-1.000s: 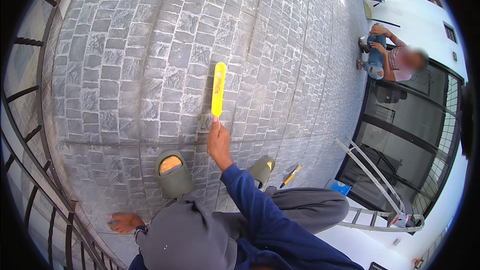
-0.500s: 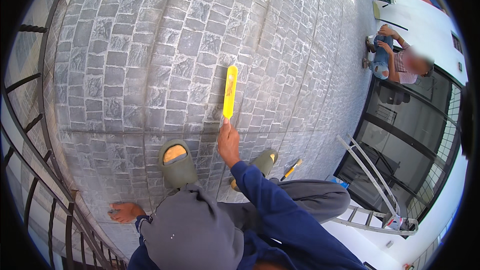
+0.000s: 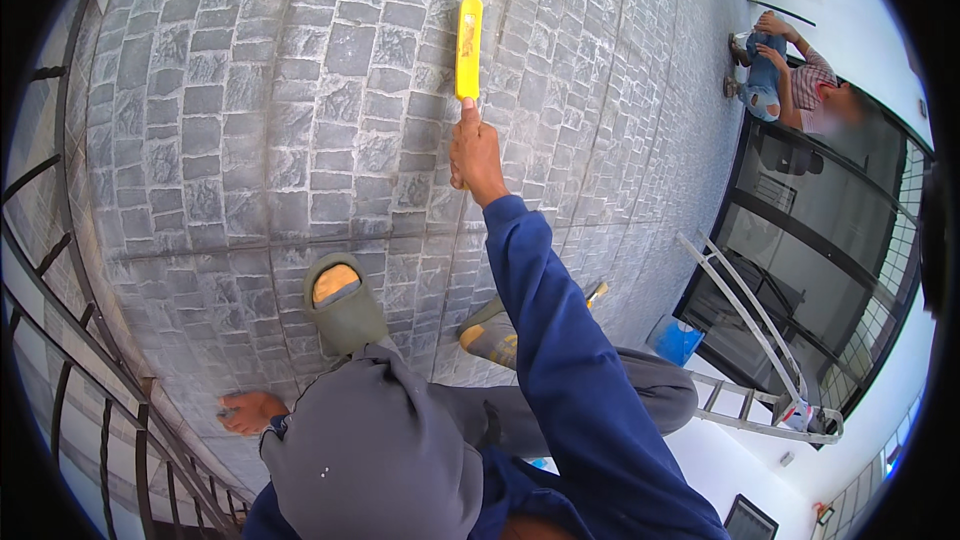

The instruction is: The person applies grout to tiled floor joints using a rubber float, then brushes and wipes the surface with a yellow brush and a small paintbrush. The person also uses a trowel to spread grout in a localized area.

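Observation:
My right hand (image 3: 476,152) grips a long, flat yellow tool (image 3: 468,45), held out over the grey stone-patterned paving (image 3: 200,130), its tip pointing away from me. At the lower left, my left hand (image 3: 250,410) rests on the paving with its fingers spread. An olive slide sandal (image 3: 345,315) is on my left foot. To the right, my foot in a grey and yellow sock (image 3: 488,340) shows beside my sleeve, which partly hides a paintbrush (image 3: 597,292) lying on the paving.
Black metal railing (image 3: 65,220) runs along the left. At the right are an aluminium ladder (image 3: 750,310), a blue container (image 3: 677,340) and dark glass doors (image 3: 800,230). A person in jeans (image 3: 762,75) sits by the white wall near the doors, hands on their knees.
My right hand has reached farther forward with the yellow tool, moving up the view. My sleeve now covers more of the brush. My left hand remains low on the paving.

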Demonstrator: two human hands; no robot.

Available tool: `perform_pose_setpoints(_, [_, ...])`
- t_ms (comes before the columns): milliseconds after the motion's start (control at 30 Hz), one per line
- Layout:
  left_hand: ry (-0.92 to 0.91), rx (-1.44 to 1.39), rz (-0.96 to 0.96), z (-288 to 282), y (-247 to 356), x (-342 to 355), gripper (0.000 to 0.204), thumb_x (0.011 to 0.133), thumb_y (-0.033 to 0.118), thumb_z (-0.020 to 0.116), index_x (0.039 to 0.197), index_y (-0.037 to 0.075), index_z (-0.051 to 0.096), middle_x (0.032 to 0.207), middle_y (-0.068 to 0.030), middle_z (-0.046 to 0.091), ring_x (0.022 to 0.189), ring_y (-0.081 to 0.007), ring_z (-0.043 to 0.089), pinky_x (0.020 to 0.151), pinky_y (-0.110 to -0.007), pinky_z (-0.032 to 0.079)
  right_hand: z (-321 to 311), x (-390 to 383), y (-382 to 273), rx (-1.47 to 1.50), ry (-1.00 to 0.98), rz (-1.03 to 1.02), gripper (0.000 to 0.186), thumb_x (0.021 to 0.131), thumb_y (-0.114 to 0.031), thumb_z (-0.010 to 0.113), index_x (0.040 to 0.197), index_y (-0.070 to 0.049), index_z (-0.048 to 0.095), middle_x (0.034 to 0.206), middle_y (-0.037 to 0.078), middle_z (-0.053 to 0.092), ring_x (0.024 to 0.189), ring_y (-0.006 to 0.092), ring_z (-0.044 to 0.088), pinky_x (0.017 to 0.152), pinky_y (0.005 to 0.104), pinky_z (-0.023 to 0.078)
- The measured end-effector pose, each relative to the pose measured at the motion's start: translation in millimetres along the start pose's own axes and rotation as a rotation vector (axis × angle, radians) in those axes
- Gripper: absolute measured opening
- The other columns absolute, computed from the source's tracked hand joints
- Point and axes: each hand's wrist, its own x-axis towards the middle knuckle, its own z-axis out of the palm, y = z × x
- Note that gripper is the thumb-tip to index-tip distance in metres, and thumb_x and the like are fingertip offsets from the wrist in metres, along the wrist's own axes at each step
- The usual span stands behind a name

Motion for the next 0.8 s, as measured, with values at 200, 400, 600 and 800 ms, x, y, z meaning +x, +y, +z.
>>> perform_pose_setpoints(200, [0.042, 0.014, -0.036, -6, 4, -3, 0.07, 0.101, 0.067, 0.037, 0.145, 0.013, 0.047, 0.144, -0.0128, 0.047, 0.131, -0.0371, 0.045, 0.107, -0.052, 0.038, 54, -175, 136, -0.102, 0.101, -0.131, 0.058, 0.11, -0.041, 0.034, 0.085, 0.006, 0.056, 0.065, 0.017, 0.049, 0.06, 0.0272, 0.048, 0.06, 0.0459, 0.039])
perform_pose_setpoints(400, [0.022, -0.002, -0.046, -35, 38, -14, 0.072, 0.1, 0.068, 0.036, 0.145, 0.013, 0.046, 0.144, -0.013, 0.046, 0.133, -0.0366, 0.043, 0.107, -0.052, 0.038, 57, -116, 112, -0.054, 0.135, -0.243, 0.061, 0.11, -0.044, 0.034, 0.082, 0.007, 0.055, 0.063, 0.021, 0.05, 0.057, 0.032, 0.049, 0.058, 0.047, 0.039])
perform_pose_setpoints(600, [-0.027, -0.031, -0.083, -26, 28, -12, 0.073, 0.1, 0.069, 0.035, 0.145, 0.013, 0.045, 0.144, -0.0133, 0.044, 0.135, -0.0361, 0.04, 0.107, -0.053, 0.038, 31, -13, 21, 0.183, 0.035, -0.245, 0.067, 0.104, -0.063, 0.033, 0.061, -0.012, 0.037, 0.049, 0.002, 0.036, 0.034, 0.0147, 0.033, 0.03, 0.0323, 0.03])
perform_pose_setpoints(800, [0.04, 0.005, -0.044, -3, 4, -1, 0.071, 0.1, 0.068, 0.036, 0.144, 0.012, 0.047, 0.143, -0.0124, 0.046, 0.133, -0.0357, 0.043, 0.106, -0.051, 0.039, 37, -104, 102, -0.019, 0.036, -0.207, 0.062, 0.109, -0.047, 0.036, 0.077, 0.003, 0.051, 0.059, 0.013, 0.046, 0.055, 0.0226, 0.044, 0.054, 0.0419, 0.037])
